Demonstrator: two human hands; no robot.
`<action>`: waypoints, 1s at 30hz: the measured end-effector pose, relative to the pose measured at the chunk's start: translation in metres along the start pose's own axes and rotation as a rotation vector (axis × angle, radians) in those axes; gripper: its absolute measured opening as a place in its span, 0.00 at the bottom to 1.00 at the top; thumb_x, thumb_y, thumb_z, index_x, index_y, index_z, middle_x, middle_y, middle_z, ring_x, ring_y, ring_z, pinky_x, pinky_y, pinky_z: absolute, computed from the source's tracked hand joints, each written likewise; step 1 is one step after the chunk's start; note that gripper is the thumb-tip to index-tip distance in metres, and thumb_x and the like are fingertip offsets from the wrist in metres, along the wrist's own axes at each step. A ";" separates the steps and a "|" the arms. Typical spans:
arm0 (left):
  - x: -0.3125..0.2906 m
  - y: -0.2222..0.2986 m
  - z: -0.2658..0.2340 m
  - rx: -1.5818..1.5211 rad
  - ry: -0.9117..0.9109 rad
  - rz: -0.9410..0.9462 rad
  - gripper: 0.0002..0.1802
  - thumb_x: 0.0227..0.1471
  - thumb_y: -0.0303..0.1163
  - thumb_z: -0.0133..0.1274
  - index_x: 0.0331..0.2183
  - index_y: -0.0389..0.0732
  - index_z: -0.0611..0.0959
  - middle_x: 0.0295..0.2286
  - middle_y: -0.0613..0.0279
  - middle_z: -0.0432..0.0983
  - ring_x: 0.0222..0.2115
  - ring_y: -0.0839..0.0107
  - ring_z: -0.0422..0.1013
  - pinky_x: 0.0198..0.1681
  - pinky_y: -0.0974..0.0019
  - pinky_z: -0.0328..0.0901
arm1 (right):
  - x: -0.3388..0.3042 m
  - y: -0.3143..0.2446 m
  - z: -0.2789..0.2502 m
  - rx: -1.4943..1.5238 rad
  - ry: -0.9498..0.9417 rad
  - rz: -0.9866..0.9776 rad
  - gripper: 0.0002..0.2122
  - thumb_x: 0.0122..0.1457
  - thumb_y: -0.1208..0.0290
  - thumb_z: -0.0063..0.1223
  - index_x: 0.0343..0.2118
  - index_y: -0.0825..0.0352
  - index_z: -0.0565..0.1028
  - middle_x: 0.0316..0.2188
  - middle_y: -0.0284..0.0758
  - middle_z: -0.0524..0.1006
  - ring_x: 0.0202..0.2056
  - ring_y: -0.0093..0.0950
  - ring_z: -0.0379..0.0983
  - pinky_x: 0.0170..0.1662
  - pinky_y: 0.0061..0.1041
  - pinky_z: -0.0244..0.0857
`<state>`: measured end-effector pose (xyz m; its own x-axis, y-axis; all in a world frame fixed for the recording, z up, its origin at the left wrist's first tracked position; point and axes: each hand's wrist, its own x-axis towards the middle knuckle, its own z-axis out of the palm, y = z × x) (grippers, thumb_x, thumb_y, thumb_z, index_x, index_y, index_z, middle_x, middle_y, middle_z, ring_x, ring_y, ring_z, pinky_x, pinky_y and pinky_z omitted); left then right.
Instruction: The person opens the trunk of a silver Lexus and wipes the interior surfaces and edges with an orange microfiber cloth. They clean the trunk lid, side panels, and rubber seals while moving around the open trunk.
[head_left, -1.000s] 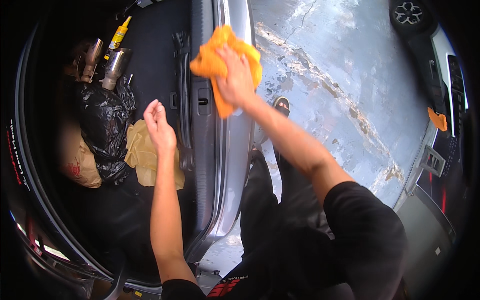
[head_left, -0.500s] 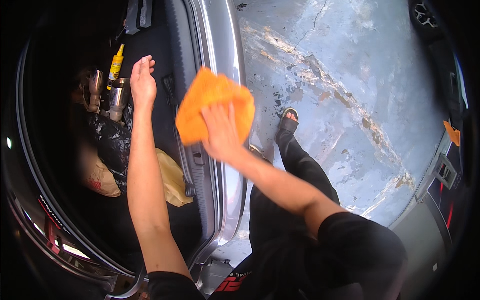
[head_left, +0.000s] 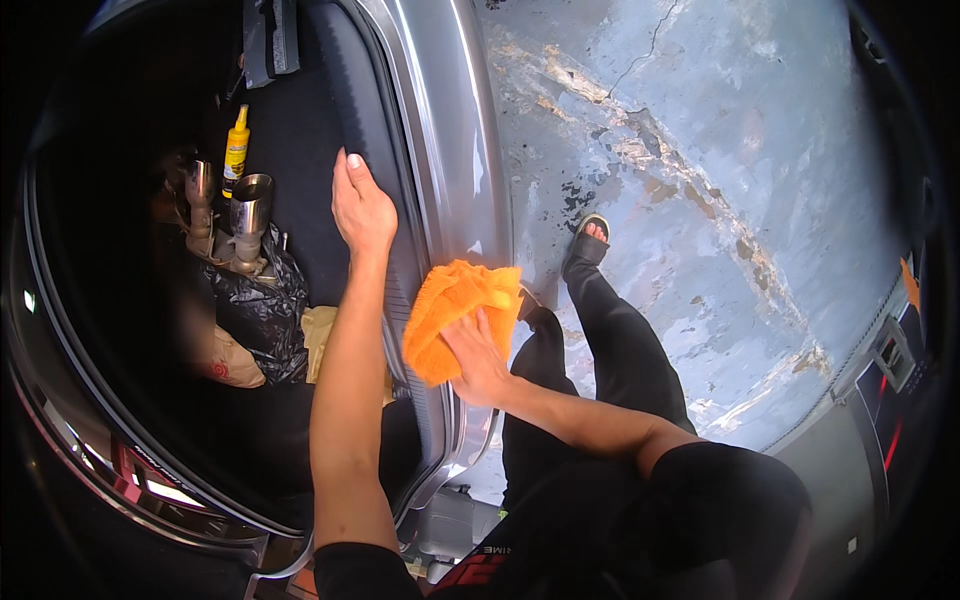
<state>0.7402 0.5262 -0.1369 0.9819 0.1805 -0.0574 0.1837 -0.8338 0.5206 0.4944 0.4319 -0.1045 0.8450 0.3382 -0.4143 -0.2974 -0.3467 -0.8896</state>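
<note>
My right hand (head_left: pixel 480 362) lies over an orange microfibre cloth (head_left: pixel 432 318) on the car's rear edge, where the black sill trim meets the grey bumper (head_left: pixel 455 150). The cloth is bunched around the fingers, and one fold rises beside them. My left hand (head_left: pixel 363 208) is at the inner side of the black trim, fingers extended and nothing visible in them. Whether it touches the trim I cannot tell. Inside the open boot, to its left, are a yellow spray bottle (head_left: pixel 236 155) and two metal exhaust tips (head_left: pixel 251 205).
A black plastic bag (head_left: pixel 262 310), a brown paper bag (head_left: pixel 232 358) and a tan bag (head_left: pixel 318 335) lie in the boot, the last partly behind my left forearm. A grey box-like piece (head_left: pixel 270 45) is farther in. Worn, painted floor (head_left: pixel 620 300) stretches to the right, under my feet.
My right hand and the orange cloth have moved down and slightly right along the car's edge. My left hand has shifted right and down, closer to the trim. The whole view has shifted slightly.
</note>
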 end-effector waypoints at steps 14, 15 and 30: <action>-0.002 0.014 -0.002 -0.006 0.012 0.042 0.27 0.70 0.43 0.38 0.57 0.31 0.75 0.49 0.34 0.76 0.50 0.36 0.73 0.55 0.45 0.66 | 0.288 -0.043 -0.190 0.022 0.883 -0.466 0.28 0.56 0.75 0.54 0.63 0.63 0.68 0.56 0.51 0.75 0.57 0.51 0.70 0.62 0.45 0.62; -0.002 0.014 -0.002 -0.022 0.003 0.041 0.27 0.70 0.43 0.39 0.57 0.32 0.75 0.49 0.34 0.76 0.50 0.36 0.73 0.54 0.45 0.66 | 0.247 -0.036 -0.167 0.012 0.841 -0.408 0.30 0.54 0.79 0.54 0.63 0.67 0.67 0.57 0.53 0.73 0.57 0.55 0.68 0.62 0.47 0.60; -0.003 0.018 -0.006 0.055 -0.093 -0.064 0.25 0.69 0.42 0.39 0.58 0.36 0.73 0.47 0.41 0.76 0.48 0.39 0.71 0.53 0.43 0.63 | 0.411 -0.191 -0.241 0.254 0.855 -0.870 0.17 0.57 0.76 0.52 0.51 0.67 0.76 0.47 0.44 0.79 0.52 0.45 0.75 0.56 0.36 0.66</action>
<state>0.7405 0.5133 -0.1224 0.9676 0.1876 -0.1689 0.2461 -0.8498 0.4660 1.0059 0.4259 -0.0589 0.7940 -0.3399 0.5039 0.5086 -0.0825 -0.8570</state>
